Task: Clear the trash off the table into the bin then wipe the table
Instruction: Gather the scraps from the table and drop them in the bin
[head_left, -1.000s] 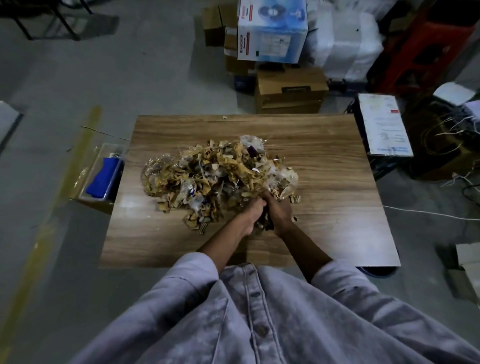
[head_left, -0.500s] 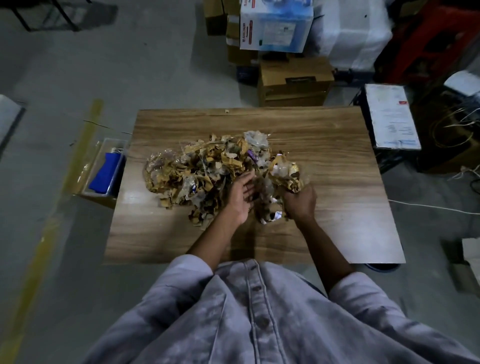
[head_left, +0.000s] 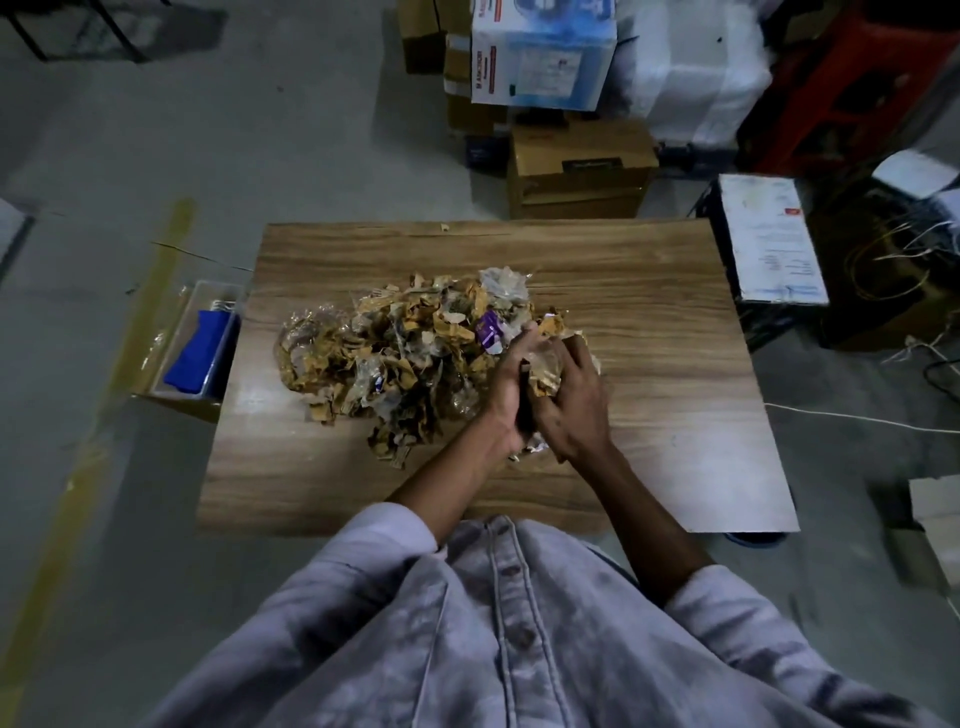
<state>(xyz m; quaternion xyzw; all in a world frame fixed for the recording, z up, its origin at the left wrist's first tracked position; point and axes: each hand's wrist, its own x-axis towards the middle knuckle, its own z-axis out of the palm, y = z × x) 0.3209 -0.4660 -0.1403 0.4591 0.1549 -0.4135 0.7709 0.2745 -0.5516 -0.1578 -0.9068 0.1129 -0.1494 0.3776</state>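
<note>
A heap of trash (head_left: 395, 348), torn brown paper scraps and clear plastic wrappers, lies in the middle of the wooden table (head_left: 649, 322). At the heap's right end my left hand (head_left: 506, 387) and my right hand (head_left: 571, 400) press together around a bunch of crumpled wrappers (head_left: 545, 366), fingers curled on it. A few small scraps (head_left: 532, 449) peek out under the wrists. A clear bin (head_left: 200, 345) with something blue inside stands on the floor by the table's left edge.
Cardboard boxes (head_left: 576, 166) and a white-blue carton (head_left: 540, 52) are stacked beyond the table's far edge. A dark box with a white sheet on top (head_left: 769, 239) stands at the right, with loose cables (head_left: 909, 260) and a red crate (head_left: 852, 83) behind it.
My hands were apart half a second ago, the left spread on the heap. Now they have closed together around a bunch of wrappers at the heap's right end.
</note>
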